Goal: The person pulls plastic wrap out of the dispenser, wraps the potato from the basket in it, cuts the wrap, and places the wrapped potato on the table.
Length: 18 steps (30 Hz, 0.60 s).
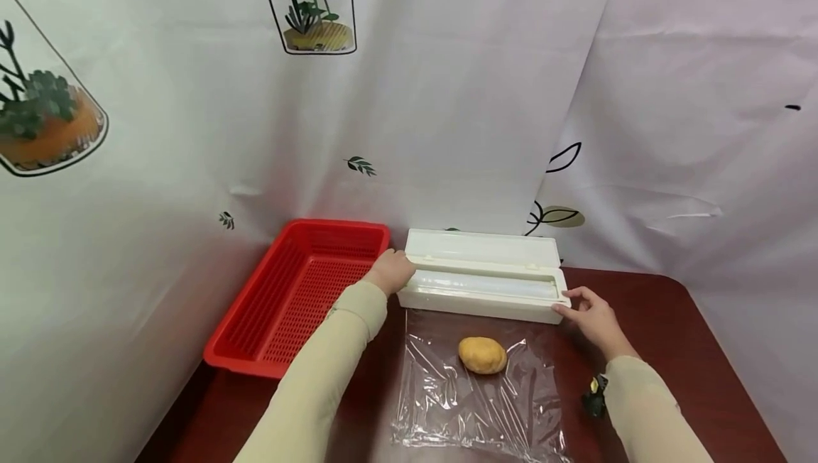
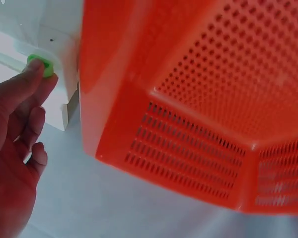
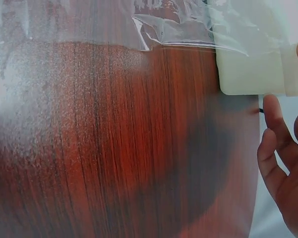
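Observation:
A white cling film dispenser (image 1: 479,307) stands at the back of the table, lid raised, a clear film roll (image 1: 482,283) inside. My left hand (image 1: 391,271) is at its left end; in the left wrist view, thumb and forefinger pinch a small green slider (image 2: 48,67) on the dispenser. My right hand (image 1: 594,317) holds the right end, thumb at the front corner and fingers at the top edge. From the dispenser a sheet of cling film (image 1: 434,406) spreads over the table toward me. On the film lies a yellow-brown, potato-like lump (image 1: 482,355).
A red plastic basket (image 1: 252,363) with perforated sides stands left of the dispenser, close beside my left hand. The dark red wood-grain table (image 1: 677,363) ends at a rounded right edge. A white printed curtain (image 1: 447,129) hangs behind and at both sides.

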Each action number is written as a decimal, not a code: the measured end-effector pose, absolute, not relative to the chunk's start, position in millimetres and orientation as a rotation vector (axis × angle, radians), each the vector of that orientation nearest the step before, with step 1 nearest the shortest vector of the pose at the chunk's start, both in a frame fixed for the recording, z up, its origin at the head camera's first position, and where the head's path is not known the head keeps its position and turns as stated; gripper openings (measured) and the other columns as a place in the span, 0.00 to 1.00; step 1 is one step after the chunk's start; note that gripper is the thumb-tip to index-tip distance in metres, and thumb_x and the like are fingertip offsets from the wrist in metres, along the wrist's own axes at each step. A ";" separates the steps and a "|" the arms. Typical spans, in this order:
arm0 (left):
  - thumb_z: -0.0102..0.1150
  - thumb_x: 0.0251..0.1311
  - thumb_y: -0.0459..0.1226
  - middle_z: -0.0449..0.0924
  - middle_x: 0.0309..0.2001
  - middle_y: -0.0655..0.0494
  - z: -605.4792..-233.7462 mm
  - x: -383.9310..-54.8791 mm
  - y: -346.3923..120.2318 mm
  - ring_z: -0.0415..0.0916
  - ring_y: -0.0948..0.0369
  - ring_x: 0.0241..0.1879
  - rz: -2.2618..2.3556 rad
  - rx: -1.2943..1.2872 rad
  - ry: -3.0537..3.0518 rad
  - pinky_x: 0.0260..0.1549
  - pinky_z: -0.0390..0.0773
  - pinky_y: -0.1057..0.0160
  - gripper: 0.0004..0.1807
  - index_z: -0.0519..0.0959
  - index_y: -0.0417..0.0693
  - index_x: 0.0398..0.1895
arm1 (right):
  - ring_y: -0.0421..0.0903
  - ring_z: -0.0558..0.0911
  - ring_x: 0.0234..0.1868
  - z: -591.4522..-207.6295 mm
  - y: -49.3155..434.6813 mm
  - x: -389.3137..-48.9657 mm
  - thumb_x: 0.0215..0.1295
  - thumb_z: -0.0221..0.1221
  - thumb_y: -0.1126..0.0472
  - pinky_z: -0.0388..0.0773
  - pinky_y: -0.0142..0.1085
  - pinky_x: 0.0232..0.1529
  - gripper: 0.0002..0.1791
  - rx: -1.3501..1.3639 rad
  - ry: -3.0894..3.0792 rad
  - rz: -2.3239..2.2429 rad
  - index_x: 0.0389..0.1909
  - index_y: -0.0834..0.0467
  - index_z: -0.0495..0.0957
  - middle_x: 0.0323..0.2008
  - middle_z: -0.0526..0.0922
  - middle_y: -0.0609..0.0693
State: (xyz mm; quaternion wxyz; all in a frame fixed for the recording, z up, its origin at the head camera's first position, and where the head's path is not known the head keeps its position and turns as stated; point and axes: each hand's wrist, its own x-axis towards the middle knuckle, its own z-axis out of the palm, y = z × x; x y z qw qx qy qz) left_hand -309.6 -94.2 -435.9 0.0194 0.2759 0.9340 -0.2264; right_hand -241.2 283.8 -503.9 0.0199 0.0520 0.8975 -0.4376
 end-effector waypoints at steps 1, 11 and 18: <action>0.54 0.59 0.33 0.82 0.37 0.55 -433.2 -307.4 -93.9 0.75 0.57 0.41 -0.684 0.842 2.905 0.42 0.72 0.60 0.08 0.83 0.53 0.32 | 0.45 0.68 0.21 -503.5 283.5 -240.0 0.54 0.65 0.45 0.62 0.36 0.21 0.31 0.158 2.786 -1.353 0.52 0.61 0.70 0.19 0.67 0.51; 0.52 0.60 0.31 0.77 0.44 0.50 -419.3 -293.1 -98.8 0.66 0.53 0.48 -0.454 0.660 2.944 0.47 0.67 0.56 0.13 0.79 0.51 0.46 | 0.49 0.76 0.28 -498.8 283.5 -233.7 0.62 0.58 0.48 0.71 0.37 0.28 0.31 0.072 2.737 -1.363 0.59 0.63 0.64 0.28 0.75 0.58; 0.59 0.52 0.33 0.75 0.42 0.47 -415.0 -260.6 -89.5 0.68 0.51 0.45 -0.060 0.635 3.139 0.42 0.71 0.56 0.17 0.74 0.45 0.47 | 0.49 0.79 0.30 -489.4 288.0 -214.5 0.63 0.58 0.55 0.74 0.37 0.29 0.20 0.015 2.770 -1.461 0.49 0.64 0.71 0.30 0.78 0.59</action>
